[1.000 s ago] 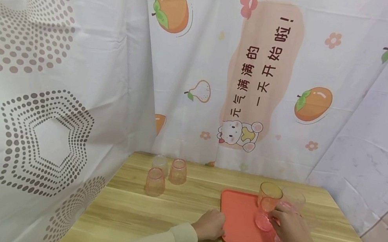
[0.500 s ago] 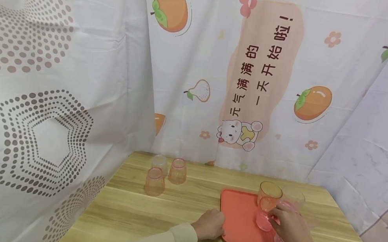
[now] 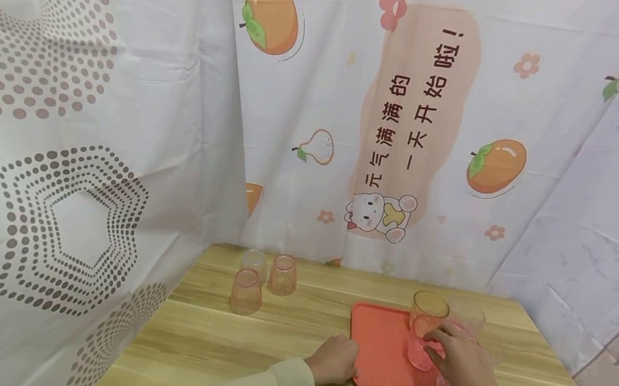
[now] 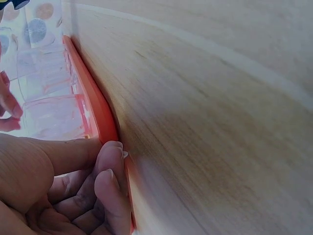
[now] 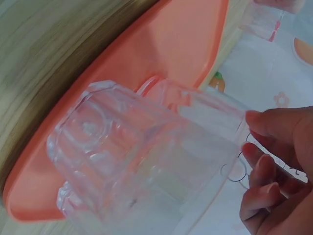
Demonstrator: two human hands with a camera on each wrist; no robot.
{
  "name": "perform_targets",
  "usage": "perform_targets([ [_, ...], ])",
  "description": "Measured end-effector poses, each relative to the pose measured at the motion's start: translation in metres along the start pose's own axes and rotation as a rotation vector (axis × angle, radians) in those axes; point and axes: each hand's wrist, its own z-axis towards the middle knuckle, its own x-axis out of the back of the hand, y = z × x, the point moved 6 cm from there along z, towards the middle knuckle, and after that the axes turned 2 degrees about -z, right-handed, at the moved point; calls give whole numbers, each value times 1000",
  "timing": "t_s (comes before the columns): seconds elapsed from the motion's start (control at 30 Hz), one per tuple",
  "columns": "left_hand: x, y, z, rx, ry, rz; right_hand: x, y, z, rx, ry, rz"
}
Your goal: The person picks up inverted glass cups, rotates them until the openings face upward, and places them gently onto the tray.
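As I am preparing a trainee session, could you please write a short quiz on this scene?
1. How many cups stand on the table to the left of the red tray?

2. True or false: the right hand is above the part of the table left of the tray.

3. What does the left hand grip?
A) a cup
B) the tray's edge
C) the table's edge

Key:
1. Three.
2. False: it is over the tray, by a pink cup.
3. B.
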Motion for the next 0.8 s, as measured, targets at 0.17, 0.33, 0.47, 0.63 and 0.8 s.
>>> perform_targets([
  [0.17,0,0,0,12,-3,-11,2,-15,3,1,17,11],
  [0.33,-1,-1,0,13,-6,-21,-12,-33,3,6,-51,114],
  [0.47,-1,-1,-1,-6,-2,-34,-26,-45,-2,29,-128,191],
  [0.63,-2,-3,-2,-11,1,-58,-42,-57,-10,30,-246,202],
  [0.8,-3,-5,-1,-4,-7,-74,-54,-68,-17,23,-323,230],
])
